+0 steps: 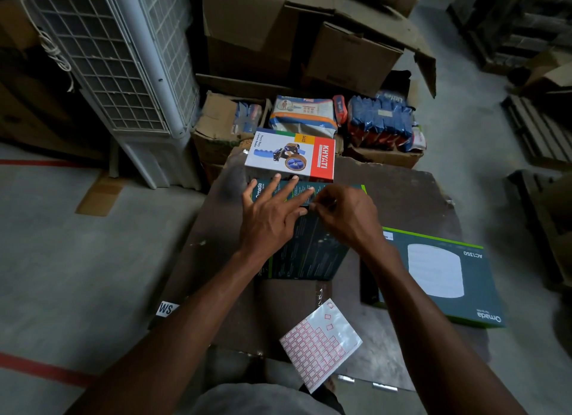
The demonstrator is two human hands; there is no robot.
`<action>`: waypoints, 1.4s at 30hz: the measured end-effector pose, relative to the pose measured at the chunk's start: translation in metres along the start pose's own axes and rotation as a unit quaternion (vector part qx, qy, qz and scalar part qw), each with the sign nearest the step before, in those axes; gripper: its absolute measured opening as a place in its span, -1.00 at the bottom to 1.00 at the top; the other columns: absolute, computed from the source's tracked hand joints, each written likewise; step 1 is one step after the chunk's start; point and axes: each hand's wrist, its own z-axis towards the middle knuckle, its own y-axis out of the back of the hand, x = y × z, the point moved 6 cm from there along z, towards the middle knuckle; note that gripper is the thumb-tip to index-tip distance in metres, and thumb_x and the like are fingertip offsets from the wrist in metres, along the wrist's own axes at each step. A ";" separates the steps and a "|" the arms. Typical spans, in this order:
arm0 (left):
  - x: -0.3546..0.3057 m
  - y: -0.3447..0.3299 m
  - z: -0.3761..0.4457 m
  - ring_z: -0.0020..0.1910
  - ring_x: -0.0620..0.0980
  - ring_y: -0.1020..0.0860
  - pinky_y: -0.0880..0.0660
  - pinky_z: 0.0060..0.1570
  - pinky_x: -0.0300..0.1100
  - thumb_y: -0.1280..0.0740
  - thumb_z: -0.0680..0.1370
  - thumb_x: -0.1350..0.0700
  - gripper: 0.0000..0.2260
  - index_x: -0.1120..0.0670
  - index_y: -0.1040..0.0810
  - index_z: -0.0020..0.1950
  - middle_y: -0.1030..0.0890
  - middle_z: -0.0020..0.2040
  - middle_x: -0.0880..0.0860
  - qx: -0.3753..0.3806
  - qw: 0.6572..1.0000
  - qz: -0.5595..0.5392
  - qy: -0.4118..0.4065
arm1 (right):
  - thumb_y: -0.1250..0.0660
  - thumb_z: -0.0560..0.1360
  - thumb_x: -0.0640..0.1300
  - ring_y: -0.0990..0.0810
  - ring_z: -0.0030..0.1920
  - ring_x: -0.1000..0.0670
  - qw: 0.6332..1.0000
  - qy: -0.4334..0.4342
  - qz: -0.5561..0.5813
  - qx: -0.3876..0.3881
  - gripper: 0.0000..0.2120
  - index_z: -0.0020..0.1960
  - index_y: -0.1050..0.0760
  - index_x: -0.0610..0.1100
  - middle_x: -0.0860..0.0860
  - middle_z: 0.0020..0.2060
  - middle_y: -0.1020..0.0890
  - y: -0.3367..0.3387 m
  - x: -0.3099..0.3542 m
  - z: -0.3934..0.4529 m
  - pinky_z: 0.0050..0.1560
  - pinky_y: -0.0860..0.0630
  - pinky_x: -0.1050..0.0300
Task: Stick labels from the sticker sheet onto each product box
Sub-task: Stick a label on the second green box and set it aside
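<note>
- The dark green box [305, 244] lies at the middle of the board [402, 191], its long axis running from the near edge toward the far edge.
- The left hand [272, 216] rests flat on the box's far end, fingers straight and spread, steadying it.
- The right hand [343, 216] sits just beside the left fingertips, its fingers curled in a pinch. A label is presumably between them, but it is too small to confirm.
- The right hand is therefore the nearer one for pressing the label down; the target spot lies directly under its fingertips.
- The sticker sheet [320, 343] lies at the near edge of the board, well apart from both hands.
- A second green box [439, 278] lies toward the right edge; a white and red box [291, 156] touches the far end of the dark green box.
</note>
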 end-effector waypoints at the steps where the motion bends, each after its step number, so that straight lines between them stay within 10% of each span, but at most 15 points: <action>1: 0.000 0.000 0.000 0.51 0.15 -0.37 -0.14 0.43 0.26 -0.32 0.62 -0.09 -0.58 -0.24 -0.39 0.48 -0.44 0.50 -0.05 0.001 1.000 0.001 0.000 | -0.48 0.53 0.00 -0.63 -0.21 0.08 1.000 -0.006 -0.001 -0.012 -0.86 0.01 -0.63 -0.04 0.03 -0.14 -0.72 0.000 0.000 -0.001 -0.30 -0.37 0.29; 5: 0.001 -0.001 0.000 0.50 0.16 -0.38 -0.16 0.42 0.26 -0.32 0.62 -0.09 -0.58 -0.24 -0.40 0.48 -0.45 0.50 -0.04 0.000 1.000 0.002 -0.001 | -0.52 0.48 -0.01 -0.69 -0.14 -0.03 0.998 -0.014 0.034 -0.051 -0.61 0.23 -0.46 -0.01 -0.02 -0.08 -0.72 0.000 0.002 -0.005 -0.21 -0.50 0.14; 11: 0.002 -0.001 0.003 0.52 0.13 -0.35 -0.14 0.43 0.26 -0.30 0.62 -0.09 -0.58 -0.25 -0.39 0.49 -0.44 0.50 -0.06 0.003 1.000 -0.004 0.003 | -0.44 0.55 -0.20 -0.66 -0.10 0.02 0.991 0.008 0.101 -0.092 -0.86 0.10 -0.57 -0.09 -0.02 0.03 -0.69 0.010 -0.010 -0.008 -0.12 -0.67 -0.03; 21: 0.001 -0.001 0.001 0.52 0.11 -0.35 -0.15 0.43 0.23 -0.21 0.64 -0.11 -0.61 -0.26 -0.39 0.49 -0.43 0.51 -0.07 -0.002 1.000 0.002 -0.002 | -0.36 0.51 0.03 -0.47 -0.06 -0.04 0.987 0.120 -0.060 -0.094 -0.83 0.03 -0.64 -0.01 0.02 -0.02 -0.62 -0.010 0.002 -0.017 -0.11 -0.40 0.01; 42: 0.002 -0.003 0.002 0.53 0.12 -0.33 -0.11 0.45 0.24 -0.26 0.64 -0.10 -0.59 -0.24 -0.38 0.50 -0.42 0.51 -0.06 0.003 1.000 -0.005 -0.002 | -0.43 0.53 0.09 -0.39 -0.01 0.08 0.993 0.062 0.018 -0.101 -0.78 0.15 -0.66 0.10 0.07 0.08 -0.63 0.000 -0.015 -0.011 -0.09 -0.31 0.05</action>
